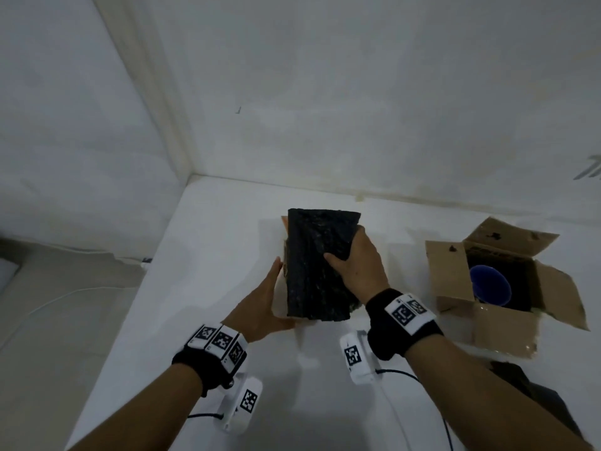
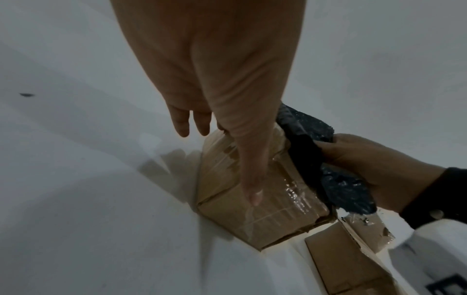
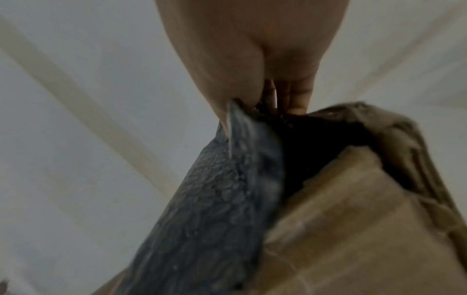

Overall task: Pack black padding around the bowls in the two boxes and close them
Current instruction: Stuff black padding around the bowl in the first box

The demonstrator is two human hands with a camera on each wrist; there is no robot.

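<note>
Black padding, a crinkled bubbled sheet folded into a long slab, is held over the left-hand cardboard box. Its long axis is seen to run away from the body in the head view, and most of that box's opening is covered by it. The sheet is gripped along its right edge by the right hand, thumb on top and fingers curled beneath; in the right wrist view the pinch is confirmed and a dark gap into the box is visible beside the sheet. The left hand is laid flat against the box's left wall, fingers straight, thumb pressed along the taped cardboard; nothing is gripped by it. The box is thus braced from the left while the padding is fed from the right, and the sheet lies between the two hands, nearer the right.

Whether a bowl sits in this box cannot be told, since the interior is hidden by the padding.

Well to the right of the right hand, a second box stands with its flaps open, a blue bowl inside against a dark lining. Both boxes rest on a white table.

It is judged that the coming move is a downward push of the slab, its long axis to be turned into the opening. Both boxes are not yet closed.
</note>
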